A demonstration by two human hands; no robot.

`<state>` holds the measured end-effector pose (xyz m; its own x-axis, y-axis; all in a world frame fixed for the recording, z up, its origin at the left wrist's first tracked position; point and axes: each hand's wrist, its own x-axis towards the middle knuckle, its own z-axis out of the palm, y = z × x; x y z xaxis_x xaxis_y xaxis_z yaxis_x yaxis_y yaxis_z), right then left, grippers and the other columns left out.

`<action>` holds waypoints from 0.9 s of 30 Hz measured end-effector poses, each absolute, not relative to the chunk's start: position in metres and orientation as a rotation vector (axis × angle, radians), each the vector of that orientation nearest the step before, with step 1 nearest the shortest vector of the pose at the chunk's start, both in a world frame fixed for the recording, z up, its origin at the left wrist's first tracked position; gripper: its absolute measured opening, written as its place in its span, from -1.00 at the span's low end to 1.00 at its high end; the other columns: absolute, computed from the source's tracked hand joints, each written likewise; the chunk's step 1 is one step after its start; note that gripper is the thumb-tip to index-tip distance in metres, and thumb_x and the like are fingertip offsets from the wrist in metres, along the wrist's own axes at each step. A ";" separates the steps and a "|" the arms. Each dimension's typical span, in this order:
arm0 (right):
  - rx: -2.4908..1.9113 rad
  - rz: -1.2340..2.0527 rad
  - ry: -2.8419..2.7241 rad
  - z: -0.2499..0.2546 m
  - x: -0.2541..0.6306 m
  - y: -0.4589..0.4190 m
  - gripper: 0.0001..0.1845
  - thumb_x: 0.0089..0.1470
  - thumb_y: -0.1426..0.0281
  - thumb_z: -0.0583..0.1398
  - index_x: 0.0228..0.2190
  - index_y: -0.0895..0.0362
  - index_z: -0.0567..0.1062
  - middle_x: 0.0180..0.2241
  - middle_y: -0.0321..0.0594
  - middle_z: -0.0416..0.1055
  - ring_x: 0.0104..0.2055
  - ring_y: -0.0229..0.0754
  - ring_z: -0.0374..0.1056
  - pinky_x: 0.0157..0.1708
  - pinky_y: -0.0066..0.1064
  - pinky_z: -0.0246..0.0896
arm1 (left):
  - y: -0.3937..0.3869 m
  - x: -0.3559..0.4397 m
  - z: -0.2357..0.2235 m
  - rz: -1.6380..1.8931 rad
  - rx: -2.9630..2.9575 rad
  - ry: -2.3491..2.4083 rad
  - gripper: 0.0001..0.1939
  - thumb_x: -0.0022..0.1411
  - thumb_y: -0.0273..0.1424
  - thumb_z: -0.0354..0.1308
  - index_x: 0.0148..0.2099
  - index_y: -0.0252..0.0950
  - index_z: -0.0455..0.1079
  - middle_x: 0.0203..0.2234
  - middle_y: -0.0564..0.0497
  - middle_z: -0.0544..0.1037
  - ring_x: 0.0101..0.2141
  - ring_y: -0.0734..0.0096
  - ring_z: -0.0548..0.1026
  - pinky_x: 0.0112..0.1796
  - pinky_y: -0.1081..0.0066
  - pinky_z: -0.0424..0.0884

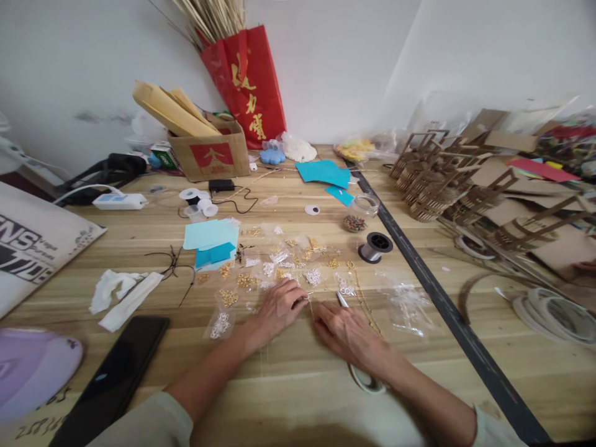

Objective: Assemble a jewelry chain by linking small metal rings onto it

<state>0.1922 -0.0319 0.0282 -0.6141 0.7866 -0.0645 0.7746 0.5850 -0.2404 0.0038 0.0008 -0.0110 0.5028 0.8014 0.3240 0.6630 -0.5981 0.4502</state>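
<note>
At the middle of the table, my left hand (280, 304) is closed in a pinch on a small silver piece (306, 297), too small to name exactly. A thin strand runs from there toward my right hand (343, 327). The right fingers are curled together with their tips hidden, so what they hold does not show. Partly under my right hand lie scissors, with a pale blade (342, 299) ahead of it and a white handle (370, 385) behind. A gold chain (365, 304) lies to its right. Small bags of gold beads (246, 280) and silver findings (311, 277) spread beyond my fingers.
A spool of wire (375, 247) stands at the right, near a dark strip (447, 323) along the table. Wooden baskets (433, 180) crowd the far right. A phone (112, 379) lies front left. Behind are a cardboard box (209, 152) and a red bag (249, 87).
</note>
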 end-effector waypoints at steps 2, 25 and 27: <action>-1.345 0.381 -2.741 0.024 0.191 -0.033 -0.89 0.18 0.54 0.09 -0.38 0.14 0.37 -0.36 -0.21 0.48 -0.39 -0.19 0.42 -0.46 -0.42 -0.02 | 0.002 0.004 -0.013 0.760 2.489 1.239 -0.86 0.30 -0.43 0.13 -0.30 -0.32 0.47 -0.41 -0.01 0.50 -0.31 0.34 0.43 -0.28 0.38 0.38; -1.129 0.149 -2.738 0.014 0.186 -0.019 -0.84 0.28 0.53 0.05 -0.17 0.18 0.42 -0.24 -0.11 0.45 -0.21 -0.11 0.38 -0.31 -0.38 0.23 | 0.001 0.001 -0.010 0.712 2.441 1.244 -0.82 0.32 -0.50 0.04 -0.24 -0.28 0.48 -0.39 -0.01 0.49 -0.30 0.33 0.43 -0.28 0.39 0.36; -1.132 0.120 -2.777 0.014 0.185 -0.017 -0.84 0.27 0.55 0.05 -0.19 0.19 0.42 -0.24 -0.10 0.44 -0.21 -0.10 0.38 -0.33 -0.37 0.22 | 0.002 0.001 -0.010 0.719 2.443 1.235 -0.82 0.32 -0.49 0.04 -0.25 -0.28 0.48 -0.40 -0.01 0.49 -0.30 0.33 0.43 -0.28 0.38 0.36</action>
<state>0.1851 -0.0174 0.0135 -0.7070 0.7002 0.0993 0.6890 0.7136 -0.1264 0.0005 0.0017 -0.0105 0.5022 0.8131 0.2943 0.6574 -0.5801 0.4809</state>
